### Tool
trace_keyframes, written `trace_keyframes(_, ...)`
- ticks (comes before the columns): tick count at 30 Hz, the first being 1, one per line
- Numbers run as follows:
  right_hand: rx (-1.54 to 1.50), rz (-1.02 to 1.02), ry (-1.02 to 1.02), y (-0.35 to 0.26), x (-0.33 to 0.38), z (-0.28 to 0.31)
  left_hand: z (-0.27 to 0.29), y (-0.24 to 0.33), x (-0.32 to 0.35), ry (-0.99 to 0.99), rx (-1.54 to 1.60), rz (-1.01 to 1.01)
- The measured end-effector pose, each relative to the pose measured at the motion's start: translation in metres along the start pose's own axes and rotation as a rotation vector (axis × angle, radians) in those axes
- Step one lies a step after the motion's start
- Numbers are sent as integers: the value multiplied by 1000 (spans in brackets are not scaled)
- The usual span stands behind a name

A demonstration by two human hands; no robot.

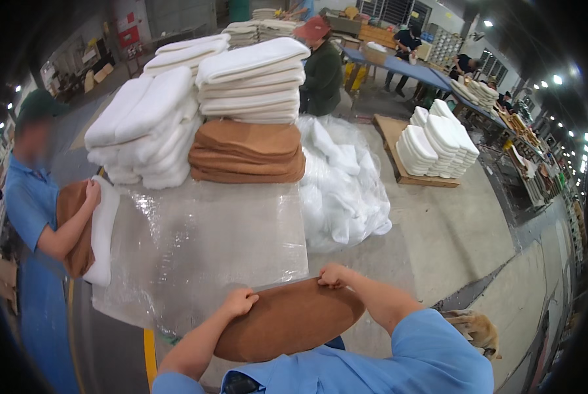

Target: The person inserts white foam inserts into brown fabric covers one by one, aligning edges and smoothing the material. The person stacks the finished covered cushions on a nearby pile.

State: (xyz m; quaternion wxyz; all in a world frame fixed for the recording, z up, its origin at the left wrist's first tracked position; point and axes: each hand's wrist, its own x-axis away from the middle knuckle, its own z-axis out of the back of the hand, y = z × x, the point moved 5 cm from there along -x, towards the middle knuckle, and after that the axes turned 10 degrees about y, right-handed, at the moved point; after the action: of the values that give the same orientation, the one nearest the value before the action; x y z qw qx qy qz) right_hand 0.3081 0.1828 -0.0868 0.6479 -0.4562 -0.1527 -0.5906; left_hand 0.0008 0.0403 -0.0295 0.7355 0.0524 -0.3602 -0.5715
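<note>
A long brown cloth-like pad with rounded ends stretches between my two hands, close to my body. My left hand is closed on its upper left edge, while my right hand grips the upper right edge. In front of me is a table covered in clear plastic. At its far side lies a pile of similar brown pads. Behind and beside that pile rise folded thick white pads and a fluffy white stack.
A co-worker at the left holds a brown and a white piece. Right of the table sits a clear plastic bag of white material. Farther right, white stacks stand on a wooden pallet. A tan dog is near my right side.
</note>
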Motion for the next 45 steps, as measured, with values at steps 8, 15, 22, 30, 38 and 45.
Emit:
trace_keyframes(8,-293,-220,256,-4,37,-1,-20,18,1,255,-60,58)
trace_keyframes(15,-160,-40,674,7,42,-21,-28,15,8,301,-54,-12)
trace_keyframes(22,-202,17,707,7,35,-21,-28,11,0,208,-153,115)
trace_keyframes(30,-256,58,676,12,33,-14,5,9,-6,6,-77,-267)
trace_keyframes(38,-282,17,752,16,38,-30,-13,-4,-7,283,-193,-260)
trace_keyframes(45,-25,117,705,15,25,-29,-20,-15,-24,248,-259,-336)
